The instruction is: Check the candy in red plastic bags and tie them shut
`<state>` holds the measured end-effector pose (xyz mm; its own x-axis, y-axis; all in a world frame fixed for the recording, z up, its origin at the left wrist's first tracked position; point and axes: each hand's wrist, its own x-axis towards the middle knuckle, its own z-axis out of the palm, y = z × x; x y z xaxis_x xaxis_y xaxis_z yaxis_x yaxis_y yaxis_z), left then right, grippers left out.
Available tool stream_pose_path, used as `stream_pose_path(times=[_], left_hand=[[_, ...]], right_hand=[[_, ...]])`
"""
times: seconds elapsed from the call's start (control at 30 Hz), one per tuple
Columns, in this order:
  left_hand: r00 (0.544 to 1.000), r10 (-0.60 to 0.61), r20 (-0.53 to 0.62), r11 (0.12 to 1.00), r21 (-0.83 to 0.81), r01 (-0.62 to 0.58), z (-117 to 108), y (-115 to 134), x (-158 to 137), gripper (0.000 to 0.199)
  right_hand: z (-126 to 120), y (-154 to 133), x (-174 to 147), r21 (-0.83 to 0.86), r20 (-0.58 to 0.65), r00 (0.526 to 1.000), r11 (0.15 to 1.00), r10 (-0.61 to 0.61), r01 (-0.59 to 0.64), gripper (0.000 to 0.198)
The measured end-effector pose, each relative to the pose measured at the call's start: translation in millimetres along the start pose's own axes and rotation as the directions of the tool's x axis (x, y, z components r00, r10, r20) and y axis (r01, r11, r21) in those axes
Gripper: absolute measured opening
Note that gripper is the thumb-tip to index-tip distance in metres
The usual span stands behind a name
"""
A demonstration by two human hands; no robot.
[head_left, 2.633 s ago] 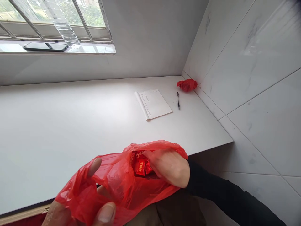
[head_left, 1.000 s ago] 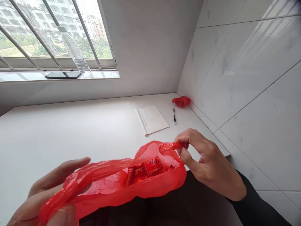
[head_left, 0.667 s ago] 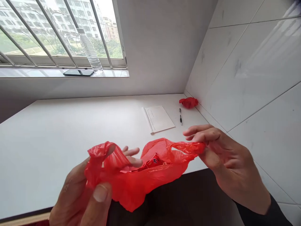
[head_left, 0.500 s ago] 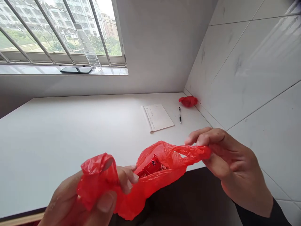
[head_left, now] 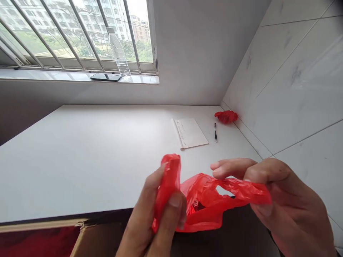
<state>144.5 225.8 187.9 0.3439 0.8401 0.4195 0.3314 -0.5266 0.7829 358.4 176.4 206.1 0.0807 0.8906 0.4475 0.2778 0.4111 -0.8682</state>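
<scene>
A thin red plastic bag (head_left: 203, 225) hangs between my two hands at the front edge of the table. My left hand (head_left: 163, 217) is closed on one of its handles, bunched upright between thumb and fingers. The other handle is pinched by my right hand (head_left: 276, 192), whose index finger stretches out over the bag. Inside the bag's mouth shows part of a shiny red packet (head_left: 197, 206) with pale printing; most of it is covered by the plastic.
On the white table (head_left: 107, 150) lie a notepad (head_left: 191, 132), a black pen (head_left: 215, 132) and a crumpled red bag (head_left: 226, 116) by the tiled wall. A cardboard box (head_left: 80, 232) stands below at left. A phone (head_left: 105, 77) and a water bottle (head_left: 119, 53) are on the windowsill.
My left hand has moved right with its handle, closer to my right hand. The bag's mouth has narrowed, covering more of the packet. The view has shifted left, showing the box.
</scene>
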Motion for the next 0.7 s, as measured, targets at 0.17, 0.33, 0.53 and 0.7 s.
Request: stream_pose_path(times=[0.17, 0.33, 0.53, 0.7], left_hand=[[0.968, -0.111, 0.225, 0.985, -0.101, 0.137, 18.3, 8.0, 1.5, 0.076], [0.947, -0.125, 0.296, 0.957, -0.214, 0.194, 25.7, 17.9, 10.1, 0.068], [0.900, -0.122, 0.418, 0.912, -0.312, 0.268, 17.3, 18.4, 24.8, 0.018], [0.909, -0.074, 0.409, 0.870, -0.419, 0.259, 11.1, 11.0, 39.6, 0.032]], right_hand=[[13.0, -4.8, 6.6, 0.055, -0.039, 0.997, 0.996, -0.062, 0.064, 0.012], [31.2, -11.5, 2.5, -0.126, -0.082, 0.978, 0.976, -0.190, 0.179, 0.012], [23.2, -6.4, 7.7, -0.185, 0.099, 0.981, 0.966, -0.167, 0.183, 0.017], [15.9, 4.6, 21.5, -0.119, 0.113, 0.993, 0.993, 0.028, -0.015, 0.027]])
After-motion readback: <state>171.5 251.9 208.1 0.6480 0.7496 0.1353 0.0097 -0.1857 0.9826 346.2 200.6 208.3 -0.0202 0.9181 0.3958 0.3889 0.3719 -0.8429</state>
